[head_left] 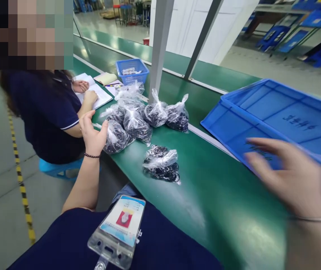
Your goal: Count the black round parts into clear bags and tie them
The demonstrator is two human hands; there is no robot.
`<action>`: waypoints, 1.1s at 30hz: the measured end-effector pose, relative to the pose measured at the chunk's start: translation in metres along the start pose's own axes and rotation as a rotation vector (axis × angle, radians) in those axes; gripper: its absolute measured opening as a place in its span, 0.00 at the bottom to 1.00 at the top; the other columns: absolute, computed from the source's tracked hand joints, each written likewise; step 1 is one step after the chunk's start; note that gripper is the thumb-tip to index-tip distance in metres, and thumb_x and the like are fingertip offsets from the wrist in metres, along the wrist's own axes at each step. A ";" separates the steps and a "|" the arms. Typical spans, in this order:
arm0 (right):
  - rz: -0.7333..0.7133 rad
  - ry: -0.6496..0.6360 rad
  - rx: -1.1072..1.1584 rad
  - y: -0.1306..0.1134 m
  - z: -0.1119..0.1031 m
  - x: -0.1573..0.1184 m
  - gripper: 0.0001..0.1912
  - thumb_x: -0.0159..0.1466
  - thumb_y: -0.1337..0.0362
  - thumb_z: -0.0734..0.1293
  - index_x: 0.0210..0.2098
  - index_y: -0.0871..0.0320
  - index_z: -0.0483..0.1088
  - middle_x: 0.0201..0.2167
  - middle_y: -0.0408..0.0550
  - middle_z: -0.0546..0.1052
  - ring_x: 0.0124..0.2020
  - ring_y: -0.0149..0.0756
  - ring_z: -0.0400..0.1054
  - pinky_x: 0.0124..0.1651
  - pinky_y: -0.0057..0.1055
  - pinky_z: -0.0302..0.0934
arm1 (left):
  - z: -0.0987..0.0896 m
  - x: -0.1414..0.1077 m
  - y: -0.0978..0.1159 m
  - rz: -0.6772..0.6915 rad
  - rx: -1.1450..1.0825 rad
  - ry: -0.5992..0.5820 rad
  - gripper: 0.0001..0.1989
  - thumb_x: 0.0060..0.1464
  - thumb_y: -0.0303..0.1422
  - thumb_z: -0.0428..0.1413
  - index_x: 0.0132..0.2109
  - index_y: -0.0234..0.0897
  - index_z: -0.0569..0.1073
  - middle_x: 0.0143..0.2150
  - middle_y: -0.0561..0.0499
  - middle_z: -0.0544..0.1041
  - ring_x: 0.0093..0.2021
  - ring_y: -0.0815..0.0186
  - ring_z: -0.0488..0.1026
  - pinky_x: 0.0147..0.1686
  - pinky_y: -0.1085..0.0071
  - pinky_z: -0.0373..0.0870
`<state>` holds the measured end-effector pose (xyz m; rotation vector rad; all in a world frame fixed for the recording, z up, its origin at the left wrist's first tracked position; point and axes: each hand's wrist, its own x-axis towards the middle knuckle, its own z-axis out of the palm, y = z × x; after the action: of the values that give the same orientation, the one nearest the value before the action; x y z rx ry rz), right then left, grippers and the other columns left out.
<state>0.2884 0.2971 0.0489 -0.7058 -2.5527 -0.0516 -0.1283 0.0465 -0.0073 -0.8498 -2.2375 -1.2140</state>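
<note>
My left hand is raised with its fingers apart, beside a cluster of knotted clear plastic bags filled with black items. It overlaps the nearest bag in the view; whether they touch I cannot tell. One more bag of black, ring-like pieces lies by itself on the green tabletop, in front of the cluster. On the right, my right hand is blurred by motion, thumb and fingers spread with nothing between them. Behind it stands a large blue crate, tilted in view.
A co-worker sits at the left on a blue stool, hands on an open notebook. A small blue basket holds small packets. A grey metal post rises behind the bags. An ID badge hangs on my chest.
</note>
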 end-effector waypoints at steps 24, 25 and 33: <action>0.138 0.158 0.456 -0.092 0.019 0.040 0.08 0.59 0.72 0.62 0.37 0.54 0.63 0.38 0.46 0.73 0.41 0.35 0.69 0.47 0.33 0.66 | 0.007 -0.050 0.152 0.207 -0.826 -0.726 0.19 0.58 0.36 0.57 0.56 0.44 0.68 0.54 0.49 0.74 0.56 0.58 0.71 0.57 0.59 0.69; 0.224 0.289 0.388 -0.070 0.000 0.046 0.09 0.59 0.71 0.64 0.39 0.55 0.63 0.40 0.48 0.73 0.40 0.35 0.68 0.46 0.33 0.66 | 0.008 -0.047 0.149 0.254 -0.822 -0.662 0.20 0.57 0.35 0.57 0.56 0.45 0.68 0.57 0.49 0.72 0.59 0.56 0.68 0.62 0.57 0.65; 0.821 0.676 -0.136 0.140 -0.087 0.089 0.26 0.58 0.75 0.65 0.55 0.78 0.62 0.48 0.69 0.73 0.44 0.37 0.70 0.46 0.31 0.60 | 0.025 -0.063 0.101 0.161 -0.653 -0.792 0.11 0.60 0.38 0.55 0.46 0.40 0.73 0.53 0.45 0.75 0.54 0.58 0.72 0.54 0.60 0.71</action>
<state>0.3294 0.4463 0.1541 -1.4442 -1.5047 -0.1559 -0.0157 0.0919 -0.0022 -2.0109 -2.2296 -1.7758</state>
